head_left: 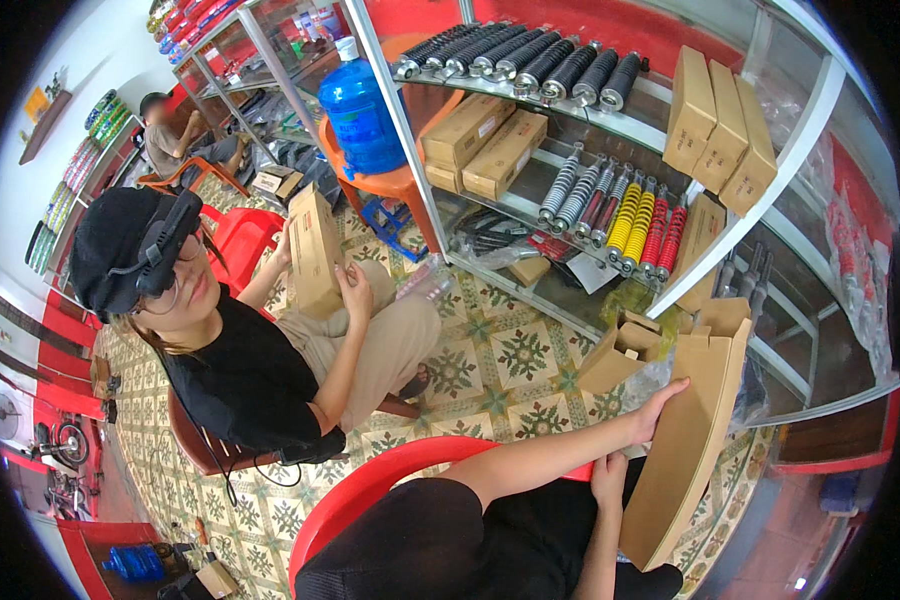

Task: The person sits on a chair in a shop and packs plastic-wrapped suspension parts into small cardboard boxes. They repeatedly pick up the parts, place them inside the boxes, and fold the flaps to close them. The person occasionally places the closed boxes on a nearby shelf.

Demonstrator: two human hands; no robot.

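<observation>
A long tan cardboard box (692, 440) stands slanted over my lap, its upper end open with the flaps (725, 318) raised. My left hand (658, 412) is closed on the box's near side, thumb along its edge. Lower down, my right hand (608, 482) is beside the box with its fingers curled. Dark cloth lies around it, and whatever it grips, if anything, is hidden. Beyond the box is a smaller open carton (620, 352) with clear plastic wrap (652, 382) next to it.
A glass shelf (530, 210) ahead carries black shock absorbers (540, 62), coloured ones (630, 215) and closed cartons (505, 152). At left, a seated person (240, 350) holds another box (313, 250). A blue water bottle (363, 115) stands on an orange stool (420, 185). I sit on a red chair (370, 480).
</observation>
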